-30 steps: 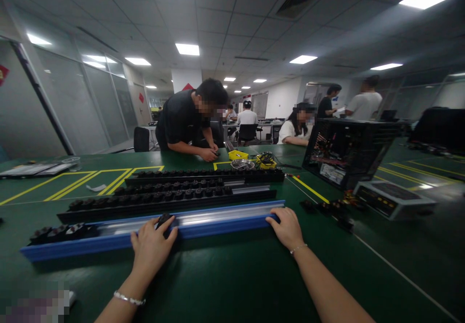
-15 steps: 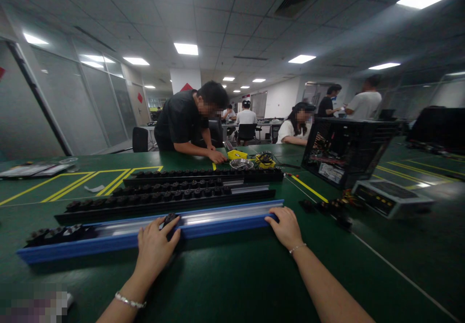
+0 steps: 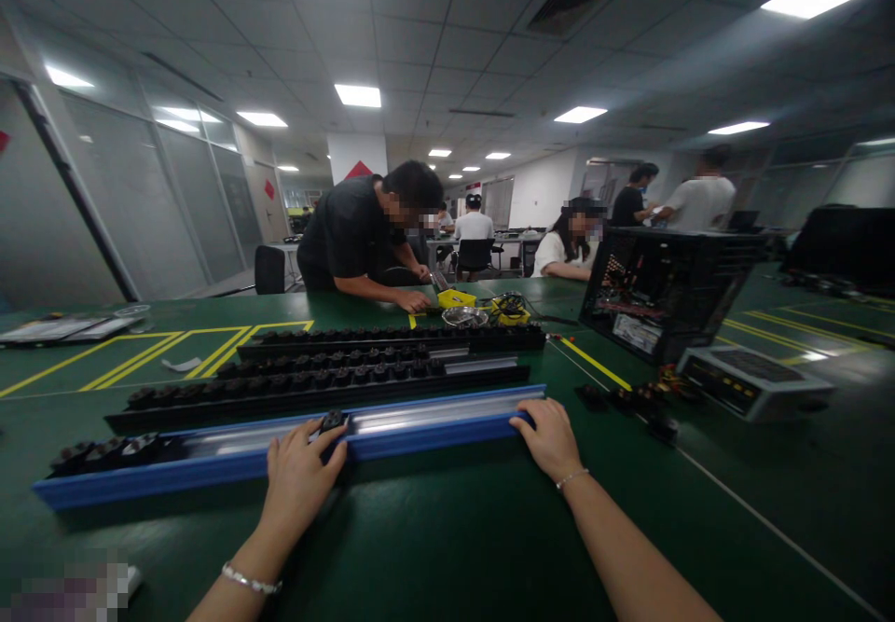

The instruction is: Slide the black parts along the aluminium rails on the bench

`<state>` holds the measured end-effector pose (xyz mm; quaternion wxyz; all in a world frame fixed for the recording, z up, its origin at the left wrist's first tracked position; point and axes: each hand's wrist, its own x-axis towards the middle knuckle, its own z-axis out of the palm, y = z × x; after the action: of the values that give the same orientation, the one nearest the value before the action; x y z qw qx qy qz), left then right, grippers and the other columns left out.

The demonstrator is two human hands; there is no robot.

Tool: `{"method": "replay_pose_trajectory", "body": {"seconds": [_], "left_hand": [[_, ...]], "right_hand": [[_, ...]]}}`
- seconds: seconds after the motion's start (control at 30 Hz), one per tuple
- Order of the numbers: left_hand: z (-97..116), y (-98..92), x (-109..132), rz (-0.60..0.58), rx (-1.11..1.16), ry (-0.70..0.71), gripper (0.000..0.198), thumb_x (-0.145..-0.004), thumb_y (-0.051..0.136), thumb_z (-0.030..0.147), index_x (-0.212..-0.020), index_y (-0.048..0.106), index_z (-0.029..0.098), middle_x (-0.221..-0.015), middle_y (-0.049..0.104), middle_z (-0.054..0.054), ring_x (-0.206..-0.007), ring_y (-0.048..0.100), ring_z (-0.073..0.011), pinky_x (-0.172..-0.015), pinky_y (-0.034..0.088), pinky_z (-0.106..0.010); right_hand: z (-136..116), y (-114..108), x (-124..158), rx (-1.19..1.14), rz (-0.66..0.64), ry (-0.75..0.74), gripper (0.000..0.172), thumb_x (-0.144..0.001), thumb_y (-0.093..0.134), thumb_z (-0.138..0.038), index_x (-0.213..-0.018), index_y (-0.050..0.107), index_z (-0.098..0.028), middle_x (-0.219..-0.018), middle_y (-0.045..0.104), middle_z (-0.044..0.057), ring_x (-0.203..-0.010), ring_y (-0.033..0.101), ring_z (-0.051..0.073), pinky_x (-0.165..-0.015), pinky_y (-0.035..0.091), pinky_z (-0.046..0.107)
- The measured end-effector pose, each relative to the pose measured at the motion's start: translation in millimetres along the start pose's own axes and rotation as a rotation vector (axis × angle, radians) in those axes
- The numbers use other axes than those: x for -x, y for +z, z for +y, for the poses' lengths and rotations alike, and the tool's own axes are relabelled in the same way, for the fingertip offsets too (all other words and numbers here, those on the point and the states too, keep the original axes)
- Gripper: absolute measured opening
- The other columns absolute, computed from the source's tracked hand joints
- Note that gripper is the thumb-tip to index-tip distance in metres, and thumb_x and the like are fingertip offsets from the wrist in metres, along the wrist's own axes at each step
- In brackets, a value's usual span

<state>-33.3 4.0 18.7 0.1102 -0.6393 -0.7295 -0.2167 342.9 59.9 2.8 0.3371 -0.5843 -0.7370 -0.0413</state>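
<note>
We count four long rails on the desk (image 3: 447,538): one blue rail (image 3: 433,431) and three black rails (image 3: 314,398). There are two hands, one left hand (image 3: 300,477) and one right hand (image 3: 552,437), with one bracelet (image 3: 250,582) on each wrist, and one single knob (image 3: 332,420) at the left fingers. Farther back we count two yellow trays (image 3: 456,298), one metal bowl (image 3: 465,316), one open computer case (image 3: 664,291) and one flat grey box (image 3: 755,381). We make out at least five other people (image 3: 350,230). The knobs on the rails are too blurred to count.

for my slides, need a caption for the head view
Left hand touches a small black part in a long blue rail; right hand rests on its end.
</note>
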Motion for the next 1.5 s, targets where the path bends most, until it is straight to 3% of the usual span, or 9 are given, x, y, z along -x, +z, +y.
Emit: {"method": "replay_pose_trajectory", "body": {"seconds": [0.43, 0.7, 0.9, 1.1, 1.5], "left_hand": [[-3.9, 2.2, -4.0, -0.036, 0.241, -0.012, 0.029, -0.077, 0.042, 0.038, -0.086, 0.065, 0.022, -0.112, 0.063, -0.007, -0.121, 0.044, -0.0250, -0.105, 0.022, -0.046], [-9.9, 11.1, -5.2, -0.033, 0.320, -0.059, 0.035, -0.075, 0.040, 0.040, -0.098, 0.054, 0.016, -0.110, 0.062, -0.011, -0.121, 0.043, -0.0250, -0.107, 0.018, -0.046], [-10.0, 10.3, -4.1, 0.004, 0.248, -0.031, 0.043, -0.077, 0.040, 0.039, -0.110, 0.052, 0.015, -0.114, 0.061, -0.011, -0.122, 0.042, -0.0251, -0.106, 0.019, -0.047], [-6.4, 3.0, -2.2, -0.022, 0.115, -0.029, 0.040, -0.078, 0.039, 0.038, -0.105, 0.060, 0.017, -0.113, 0.062, -0.010, -0.123, 0.040, -0.0274, -0.104, 0.019, -0.052], [-2.1, 2.8, 0.7, -0.048, 0.082, 0.028, 0.036, -0.081, 0.039, 0.036, -0.107, 0.060, 0.024, -0.119, 0.059, -0.008, -0.123, 0.039, -0.0266, -0.102, 0.014, -0.058]], "right_hand": [[0.9, 1.7, 1.0, 0.024, 0.003, -0.014, 0.020, -0.081, 0.048, -0.037, -0.086, 0.059, -0.021, -0.092, 0.065, 0.004, -0.093, 0.054, 0.021, -0.092, 0.029, 0.040], [1.8, 2.4, 0.5, 0.038, -0.002, -0.016, 0.018, -0.081, 0.050, -0.036, -0.085, 0.059, -0.021, -0.091, 0.065, 0.004, -0.091, 0.054, 0.021, -0.092, 0.029, 0.039], [1.0, 1.5, 0.3, 0.030, -0.007, -0.002, 0.018, -0.081, 0.049, -0.036, -0.084, 0.059, -0.021, -0.091, 0.065, 0.003, -0.092, 0.053, 0.020, -0.094, 0.027, 0.040], [-0.5, 0.6, 0.1, 0.021, -0.010, 0.005, 0.017, -0.080, 0.049, -0.037, -0.083, 0.058, -0.022, -0.089, 0.064, 0.002, -0.091, 0.053, 0.020, -0.095, 0.026, 0.040], [1.1, 1.6, 0.3, 0.026, -0.003, 0.002, 0.017, -0.081, 0.050, -0.036, -0.083, 0.058, -0.021, -0.090, 0.064, 0.003, -0.091, 0.054, 0.020, -0.095, 0.027, 0.040]]}}
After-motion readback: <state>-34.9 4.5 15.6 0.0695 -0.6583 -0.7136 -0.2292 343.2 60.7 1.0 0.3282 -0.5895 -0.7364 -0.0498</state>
